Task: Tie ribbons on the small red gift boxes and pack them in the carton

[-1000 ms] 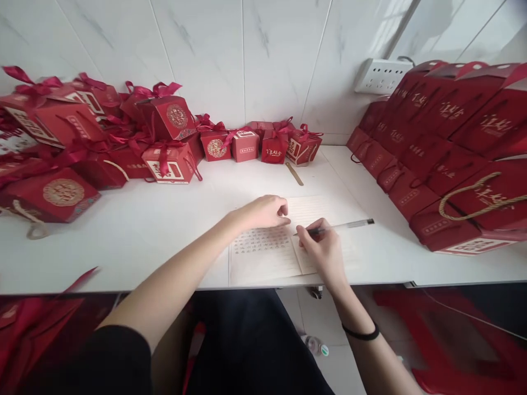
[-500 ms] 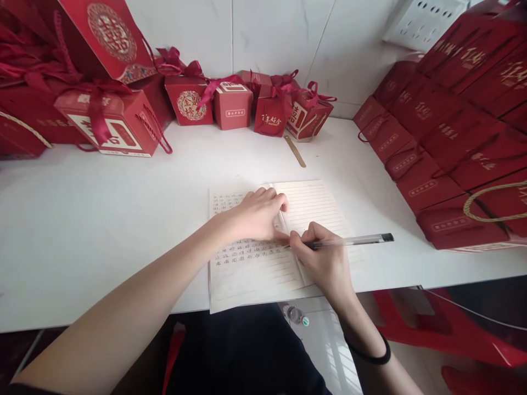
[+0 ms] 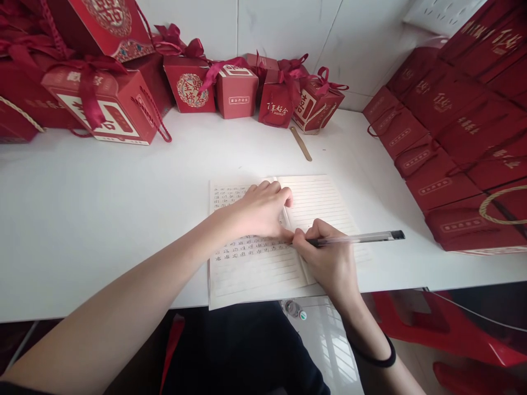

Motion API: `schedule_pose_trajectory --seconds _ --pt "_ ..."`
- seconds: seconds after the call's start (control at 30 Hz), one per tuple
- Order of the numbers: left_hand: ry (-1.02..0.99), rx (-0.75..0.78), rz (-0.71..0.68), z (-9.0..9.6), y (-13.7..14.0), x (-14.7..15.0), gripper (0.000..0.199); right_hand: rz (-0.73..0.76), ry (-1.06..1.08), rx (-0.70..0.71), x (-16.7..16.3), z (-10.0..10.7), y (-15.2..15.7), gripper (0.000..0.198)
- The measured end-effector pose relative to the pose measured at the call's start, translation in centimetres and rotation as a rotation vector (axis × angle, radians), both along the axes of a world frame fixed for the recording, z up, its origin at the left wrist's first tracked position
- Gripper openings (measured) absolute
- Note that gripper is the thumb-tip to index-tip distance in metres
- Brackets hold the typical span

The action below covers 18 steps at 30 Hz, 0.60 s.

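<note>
An open lined notebook lies at the table's front edge, rows of handwritten numbers covering much of its left page. Across that page rests my left hand, palm down and holding nothing, its fingers loosely bent and its thumb stretched toward the pen. My right hand is closed around a clear-barrelled pen with a black end cap, which points right. The pen's tip is close to my left thumb near the notebook's fold, and my fingers partly hide it.
Red gift boxes with ribbons line the wall at the back and left. A tall stack of red boxes stands on the right. A thin brownish strip lies behind the notebook. Below the table are a bottle and a red stool.
The camera view has shifted slightly, so the boxes at the back appear higher and the right stack farther right. Both hands keep nearly the same places on the notebook.
</note>
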<state>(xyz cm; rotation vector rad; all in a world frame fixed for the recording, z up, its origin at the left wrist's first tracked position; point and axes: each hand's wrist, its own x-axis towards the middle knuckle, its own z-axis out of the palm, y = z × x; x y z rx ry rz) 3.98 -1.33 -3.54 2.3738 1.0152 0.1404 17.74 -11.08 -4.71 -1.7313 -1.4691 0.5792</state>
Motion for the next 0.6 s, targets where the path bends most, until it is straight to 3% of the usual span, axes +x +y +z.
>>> schedule_pose_trajectory --seconds 0.6 --pt "0.020 -0.023 0.008 0.36 -0.27 0.00 0.050 0.007 -0.016 0.020 -0.09 -0.09 0.03 0.031"
